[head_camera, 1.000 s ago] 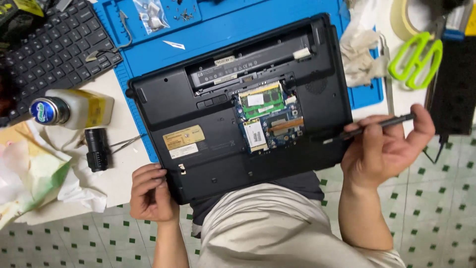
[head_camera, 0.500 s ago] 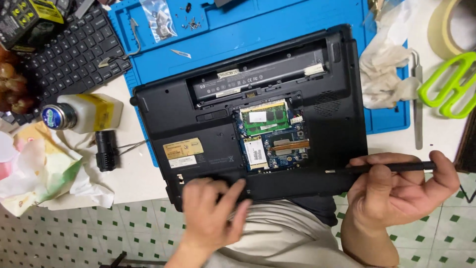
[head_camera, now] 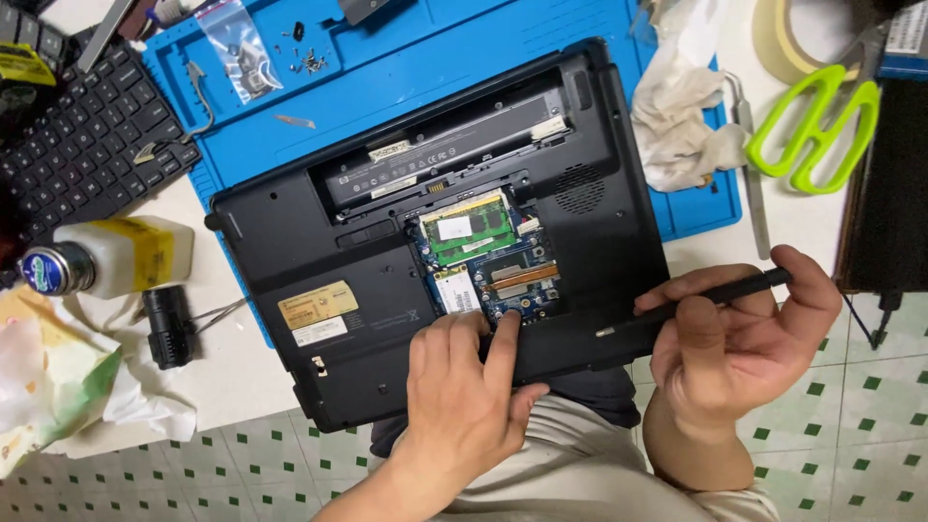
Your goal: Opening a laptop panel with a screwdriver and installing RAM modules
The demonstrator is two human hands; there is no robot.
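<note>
2 hands at lower centre: left hand (head_camera: 464, 396), fingers spread, fingertips pressing by exposed boards of upturned black laptop (head_camera: 435, 232) mid-frame. Right hand (head_camera: 744, 348) pinching black screwdriver (head_camera: 696, 302); could slip, likely gouging circuitry.

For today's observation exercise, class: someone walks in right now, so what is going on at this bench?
A person works on an upturned black laptop lying on a blue mat. The left hand presses its fingertips at the edge of the open compartment showing green circuit boards. The right hand holds a slim black screwdriver, tip pointing at the laptop.
</note>
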